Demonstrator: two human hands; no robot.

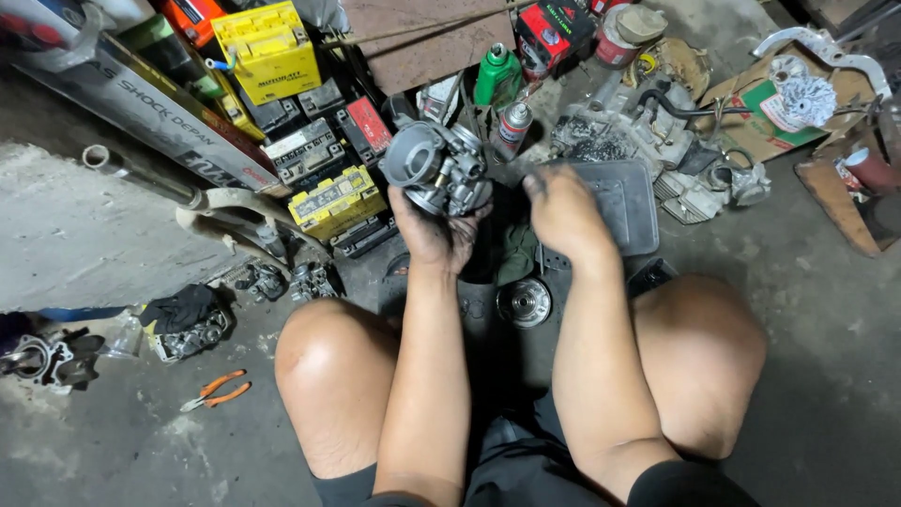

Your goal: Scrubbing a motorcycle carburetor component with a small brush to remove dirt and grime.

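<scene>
Concrete floor (826, 310) spreads under a cluttered repair corner, batteries (333, 202) stacked far left and orange pliers (218, 390) lying near left. From the head view, the left hand (434, 235) grips a grey carburettor (439, 167) raised above the knees. Just right, the right hand (563, 211) hovers, fingers curled, over a grey tray (624, 202); whether it holds anything I cannot tell. A firm, level grip would keep small parts over the tray.

The carburetor (439, 169) is dull silver-grey with dark grime. The tray (621, 202) is grey. The bottle (496, 75) is green with a black cap. The spray can (512, 130) is silver with a red band. The pliers (218, 391) have orange handles. The batteries (336, 200) are yellow and black. The floor (826, 310) is grey concrete with dark stains.
</scene>
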